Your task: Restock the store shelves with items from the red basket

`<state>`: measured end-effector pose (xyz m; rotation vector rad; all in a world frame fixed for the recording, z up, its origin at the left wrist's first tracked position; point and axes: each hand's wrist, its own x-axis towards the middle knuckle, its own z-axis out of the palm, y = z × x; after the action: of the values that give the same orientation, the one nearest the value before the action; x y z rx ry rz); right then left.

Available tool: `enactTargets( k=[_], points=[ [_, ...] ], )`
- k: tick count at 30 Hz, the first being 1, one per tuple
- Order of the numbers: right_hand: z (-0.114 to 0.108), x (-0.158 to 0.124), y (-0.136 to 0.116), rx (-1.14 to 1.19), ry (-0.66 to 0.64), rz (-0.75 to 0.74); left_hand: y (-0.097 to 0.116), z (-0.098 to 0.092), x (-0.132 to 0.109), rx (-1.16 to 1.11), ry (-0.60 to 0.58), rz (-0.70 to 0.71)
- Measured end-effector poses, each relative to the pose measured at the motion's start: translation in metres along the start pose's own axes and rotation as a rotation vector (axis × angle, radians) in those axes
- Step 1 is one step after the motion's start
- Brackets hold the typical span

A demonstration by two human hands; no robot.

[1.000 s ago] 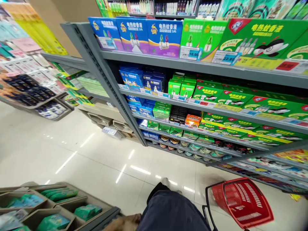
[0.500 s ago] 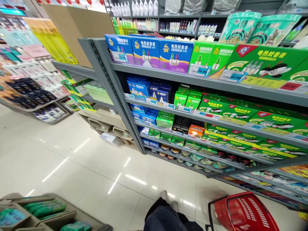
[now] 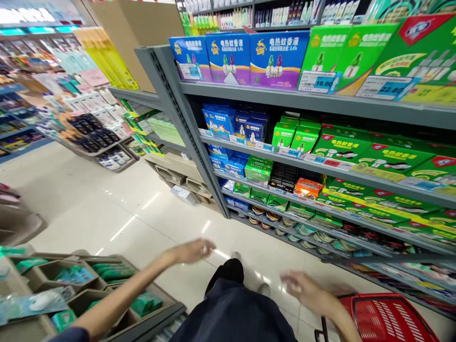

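Observation:
My left hand hangs over the tiled floor at the lower middle, its fingers curled and blurred; whether it holds anything is too small to tell. To the lower right is my right hand, smeared by motion, near a red shopping basket but apart from its visible black handle. Ahead stands a grey shelf rack with blue and purple boxes, green boxes and an orange box. Neither hand touches the rack.
Bins with green packets stand at the lower left, below my left forearm. A cardboard box and yellow bottles top the end shelf. More display stands are at the left. My shoes are on the tiled floor.
Both hands have come into view from below. The view has shifted, so the rack looks nearer and further right, and more of the bins at the lower left shows.

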<state>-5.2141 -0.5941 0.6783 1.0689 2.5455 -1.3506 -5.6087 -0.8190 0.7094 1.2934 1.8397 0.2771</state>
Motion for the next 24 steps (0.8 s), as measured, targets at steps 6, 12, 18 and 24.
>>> enactTargets(
  k=[6,12,18,24],
  points=[
    [-0.068,0.131,-0.217,0.159,0.426,-0.571,0.041,-0.239,0.076,0.27,0.92,0.53],
    [-0.099,0.264,-0.351,0.036,0.942,-0.649,0.102,-0.344,0.155,0.532,1.052,0.754],
    [-0.095,0.293,-0.354,-0.142,0.998,-0.598,0.106,-0.366,0.177,0.566,1.051,0.628],
    [-0.099,0.313,-0.381,-0.245,1.019,-0.537,0.08,-0.384,0.169,0.513,1.019,0.694]
  ],
)
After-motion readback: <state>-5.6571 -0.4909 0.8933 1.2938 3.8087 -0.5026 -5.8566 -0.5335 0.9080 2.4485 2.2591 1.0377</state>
